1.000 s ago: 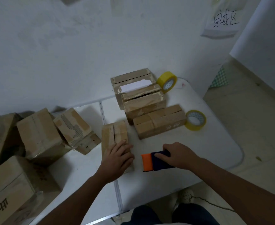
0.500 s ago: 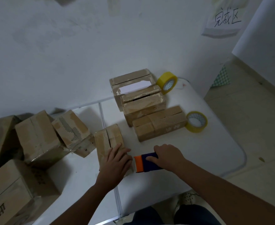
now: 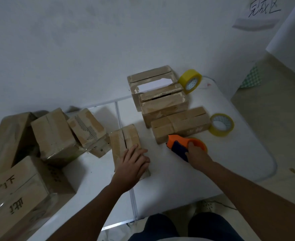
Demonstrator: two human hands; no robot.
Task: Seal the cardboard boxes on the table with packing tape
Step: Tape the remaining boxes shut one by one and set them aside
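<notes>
Left hand (image 3: 134,164) pressed flat on small box (image 3: 125,141) mid-bench (image 3: 178,180), seam running away from person. Right hand (image 3: 196,156) gripped tape dispenser (image 3: 181,146), just right of box, nose pointing at it.

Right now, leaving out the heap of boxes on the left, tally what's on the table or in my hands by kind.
Cardboard boxes: 4
Yellow tape rolls: 2
Tape dispenser: 1, in the grip of the right hand
Total: 7
</notes>
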